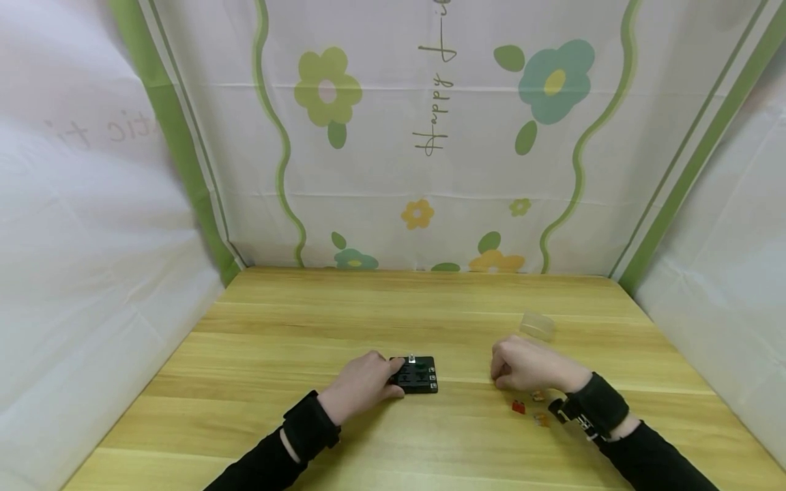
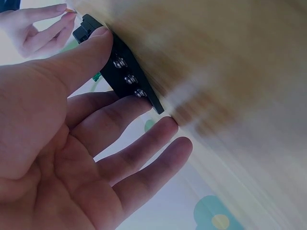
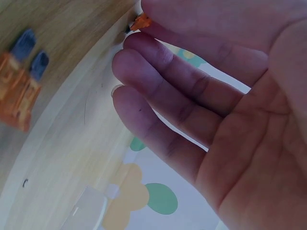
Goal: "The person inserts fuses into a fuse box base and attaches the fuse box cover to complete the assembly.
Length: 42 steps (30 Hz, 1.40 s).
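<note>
A black fuse block [image 1: 419, 382] with metal screws along its side lies on the wooden table. My left hand [image 1: 364, 386] grips its left end, thumb on top, as the left wrist view shows on the block's dark body [image 2: 139, 72]. To the right, my right hand [image 1: 531, 365] is low over the table. Between its thumb and index finger it pinches a small orange blade fuse [image 3: 141, 22], partly covered by the fingers. Beside that hand lie a red blade fuse [image 1: 518, 407] and orange blade fuses [image 1: 540, 419], one with two metal prongs facing up in the right wrist view.
A clear plastic container [image 1: 537, 326] stands just behind my right hand. Printed white cloth [image 1: 381, 164] walls the table [image 1: 295, 307] at the back and both sides. Black bands with cameras sit on both wrists.
</note>
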Tool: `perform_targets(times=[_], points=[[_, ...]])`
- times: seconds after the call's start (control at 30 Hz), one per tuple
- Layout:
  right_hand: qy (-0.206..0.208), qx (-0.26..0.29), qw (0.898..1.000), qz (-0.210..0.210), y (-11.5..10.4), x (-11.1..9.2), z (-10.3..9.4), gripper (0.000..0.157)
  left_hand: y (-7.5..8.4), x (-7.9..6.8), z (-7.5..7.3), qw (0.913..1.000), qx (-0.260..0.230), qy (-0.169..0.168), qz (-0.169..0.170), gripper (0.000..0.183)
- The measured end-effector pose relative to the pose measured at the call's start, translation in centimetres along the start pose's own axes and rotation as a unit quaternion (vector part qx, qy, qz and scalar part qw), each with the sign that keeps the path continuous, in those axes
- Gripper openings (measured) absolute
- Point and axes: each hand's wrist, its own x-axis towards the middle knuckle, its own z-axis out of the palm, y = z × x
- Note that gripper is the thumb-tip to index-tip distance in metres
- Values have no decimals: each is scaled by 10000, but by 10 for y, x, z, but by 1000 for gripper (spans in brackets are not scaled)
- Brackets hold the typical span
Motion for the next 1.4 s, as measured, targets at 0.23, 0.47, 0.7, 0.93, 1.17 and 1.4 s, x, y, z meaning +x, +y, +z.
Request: perform_targets(times=[0.23,0.47,0.7,0.93,1.17,1.4], points=[[-43,55,10000,56,0,0,-1,19,1,0,-1,10000,31,18,6,47],[-20,35,10000,35,1,0,0,20,0,0,0,10000,27,-5,0,47],[-27,11,10000,49,-1,0,-1,21,0,0,1,10000,36,-7,-16,47],[-10,-48,10000,59,-2,1,-2,20,0,0,1,10000,34,-27,-51,48],[-9,-88,9999,56,-3,0,-1,20,0,0,2,10000,17,-21,-33,49],[26,-117,9999,15,-5,0,-1,17,0,0,1,10000,10,-28,-31,48]])
